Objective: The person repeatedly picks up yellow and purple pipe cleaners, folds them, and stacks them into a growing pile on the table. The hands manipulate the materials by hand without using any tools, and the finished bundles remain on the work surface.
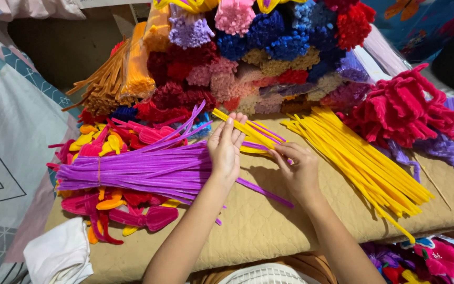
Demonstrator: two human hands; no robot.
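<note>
My left hand [226, 150] and my right hand [296, 169] meet over a tan quilted mat [269, 221]. Together they hold a small bunch of yellow pipe cleaners [240, 126] mixed with purple ones [261, 189]; the yellow ends stick up to the left past my left fingertips, and a purple stem trails down to the right beneath my hands. A thick bundle of purple pipe cleaners [132, 171] lies just left of my left hand. A fan of loose yellow pipe cleaners [361, 163] lies right of my right hand.
Stacked bundles of pipe cleaners in many colours [258, 52] stand at the back, orange ones [116, 79] at the left. Pink and yellow bent petal shapes [127, 210] lie under the purple bundle. A pink looped heap [400, 110] sits right, white cloth [59, 255] front left, finished flowers [437, 260] front right.
</note>
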